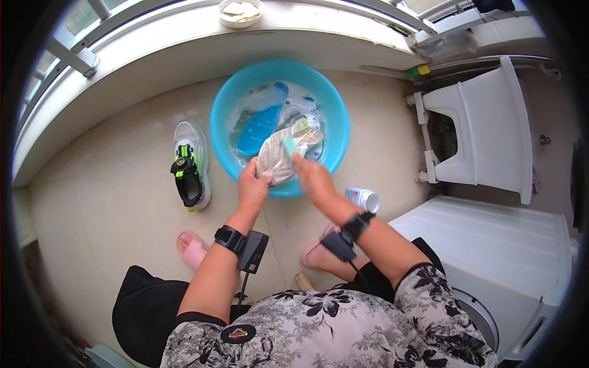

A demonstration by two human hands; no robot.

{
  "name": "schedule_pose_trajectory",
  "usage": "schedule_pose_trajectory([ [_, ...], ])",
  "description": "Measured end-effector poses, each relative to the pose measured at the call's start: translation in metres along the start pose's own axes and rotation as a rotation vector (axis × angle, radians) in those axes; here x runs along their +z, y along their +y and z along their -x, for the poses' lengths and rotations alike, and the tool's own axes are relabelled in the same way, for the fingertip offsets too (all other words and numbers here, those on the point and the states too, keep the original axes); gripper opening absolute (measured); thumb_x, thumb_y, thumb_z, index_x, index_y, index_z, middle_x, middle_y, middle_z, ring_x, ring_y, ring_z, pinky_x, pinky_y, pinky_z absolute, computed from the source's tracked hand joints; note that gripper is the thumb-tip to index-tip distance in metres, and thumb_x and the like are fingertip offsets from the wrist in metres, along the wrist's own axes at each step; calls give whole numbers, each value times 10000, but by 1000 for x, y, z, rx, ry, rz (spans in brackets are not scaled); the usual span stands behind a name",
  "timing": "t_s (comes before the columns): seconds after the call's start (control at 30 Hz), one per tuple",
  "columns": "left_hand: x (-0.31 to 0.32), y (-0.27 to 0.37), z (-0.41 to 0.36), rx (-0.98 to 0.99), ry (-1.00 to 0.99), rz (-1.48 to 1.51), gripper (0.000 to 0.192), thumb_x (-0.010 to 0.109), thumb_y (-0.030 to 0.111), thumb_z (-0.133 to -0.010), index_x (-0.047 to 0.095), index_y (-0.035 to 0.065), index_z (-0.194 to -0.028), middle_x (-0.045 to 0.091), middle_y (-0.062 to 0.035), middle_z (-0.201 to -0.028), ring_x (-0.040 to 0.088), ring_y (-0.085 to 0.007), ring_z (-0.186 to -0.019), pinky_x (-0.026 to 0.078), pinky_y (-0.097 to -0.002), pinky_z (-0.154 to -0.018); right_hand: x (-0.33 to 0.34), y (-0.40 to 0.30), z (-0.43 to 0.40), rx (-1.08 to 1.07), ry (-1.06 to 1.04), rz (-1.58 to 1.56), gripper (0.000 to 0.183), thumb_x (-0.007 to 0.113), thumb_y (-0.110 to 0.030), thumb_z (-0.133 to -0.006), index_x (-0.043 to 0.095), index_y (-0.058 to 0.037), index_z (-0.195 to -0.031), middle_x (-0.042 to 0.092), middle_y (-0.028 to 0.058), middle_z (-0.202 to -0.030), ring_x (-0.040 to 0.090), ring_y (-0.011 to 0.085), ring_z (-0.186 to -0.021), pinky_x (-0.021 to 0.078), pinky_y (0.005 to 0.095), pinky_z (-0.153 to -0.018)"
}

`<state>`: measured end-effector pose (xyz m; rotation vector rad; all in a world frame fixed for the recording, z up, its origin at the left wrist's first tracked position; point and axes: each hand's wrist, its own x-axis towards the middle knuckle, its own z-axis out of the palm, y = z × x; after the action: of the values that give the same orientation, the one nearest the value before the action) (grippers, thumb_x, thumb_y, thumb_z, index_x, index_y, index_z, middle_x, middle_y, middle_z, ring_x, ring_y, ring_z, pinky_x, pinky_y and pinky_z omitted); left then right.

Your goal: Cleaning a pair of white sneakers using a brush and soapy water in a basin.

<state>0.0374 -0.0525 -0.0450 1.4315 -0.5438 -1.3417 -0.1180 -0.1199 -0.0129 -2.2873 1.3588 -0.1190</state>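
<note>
My left hand point(252, 184) grips the near end of a wet, greyish-white shoe point(274, 156) with a pale green patch at its far end. The shoe is tilted over the near side of a round blue plastic basin point(338, 124). In my right hand point(315, 179), blurred by motion, is a mint-green brush point(289, 145) that lies against the shoe's surface; its bristles are hidden. Sudsy water point(299, 108) fills the bottom of the basin. A blue insole point(260, 129) lies in it, partly covered by foam.
Left of the basin stands a white sneaker point(189, 168) with black and neon-green parts. A white plastic bottle point(363, 198) lies on its side at right. Beyond are a white plastic stool point(483, 133) and a white washing machine point(497, 248). A bowl point(240, 14) sits on the ledge.
</note>
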Motion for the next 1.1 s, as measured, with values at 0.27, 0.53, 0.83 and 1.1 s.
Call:
schedule_pose_trajectory([
  [0.27,20,5,6,22,-43,-6,448,553,-48,-741,499,-8,-1183,610,-93,-1045,602,-163,-917,510,-283,-745,-20,38,-55,351,-81,208,344,476,-71,-819,560,-15,-1148,629,241,-832,612,408,-751,503,471,-683],
  [0.53,9,6,14,-55,-88,124,511,559,-61,-730,450,-7,-1226,589,-104,-1071,601,-170,-899,536,-268,-646,-23,7,-30,204,-202,93,232,488,-85,-797,619,-11,-975,640,228,-867,619,400,-818,503,472,-718],
  [0.83,18,12,14,-146,-81,148,516,540,-52,-805,411,36,-1297,581,-82,-1129,611,-172,-917,560,-291,-684,-1,55,-46,305,-23,7,244,483,-98,-819,634,-24,-995,630,240,-834,619,410,-791,496,483,-695],
  [1.1,21,15,12,-135,-90,182,495,536,-47,-802,429,29,-1279,576,-86,-1133,610,-179,-924,560,-292,-664,-4,57,-51,309,2,72,309,505,-107,-850,588,-5,-1130,615,268,-850,612,413,-770,499,437,-679],
])
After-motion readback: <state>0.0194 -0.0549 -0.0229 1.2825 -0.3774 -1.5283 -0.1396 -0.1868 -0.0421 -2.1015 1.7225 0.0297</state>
